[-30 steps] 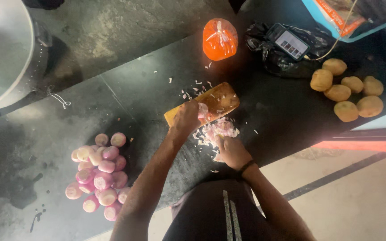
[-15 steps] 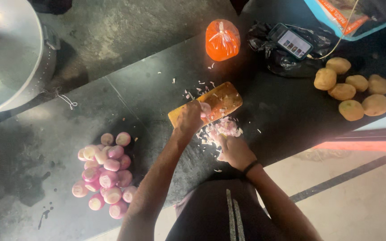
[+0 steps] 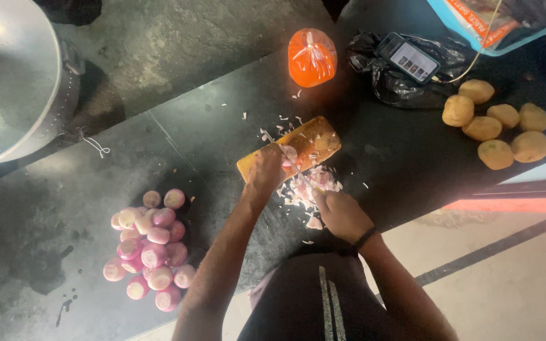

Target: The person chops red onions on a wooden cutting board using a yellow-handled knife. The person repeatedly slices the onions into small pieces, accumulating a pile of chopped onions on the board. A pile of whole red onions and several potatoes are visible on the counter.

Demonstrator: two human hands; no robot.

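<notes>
**Onion chopping, partly done**

On a dark stone worktop (image 3: 159, 132), the left hand (image 3: 265, 172) presses an onion on the yellow wooden chopping board (image 3: 314, 140); the right hand (image 3: 341, 213) grips a knife (image 3: 298, 172). Chopped pale onion pieces (image 3: 314, 183) lie beside; a heap of peeled pink onions (image 3: 150, 249) waits uncut.

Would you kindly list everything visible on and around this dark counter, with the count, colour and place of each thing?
chopping board: one, yellow-brown, middle of the counter
chopped onion: one loose pile, pale pink and white, on the board's near side
knife: one, thin blade over the pile
peeled onions: a heap of over a dozen, pink, near left
potatoes: six, tan, far right
tied bag: one, orange, far edge
phone: one, dark, lying on a black plastic bag
metal pot: one, silver, far left
counter: one, black
left hand: on the board, steadying onion
right hand: grip closed on the knife
</notes>
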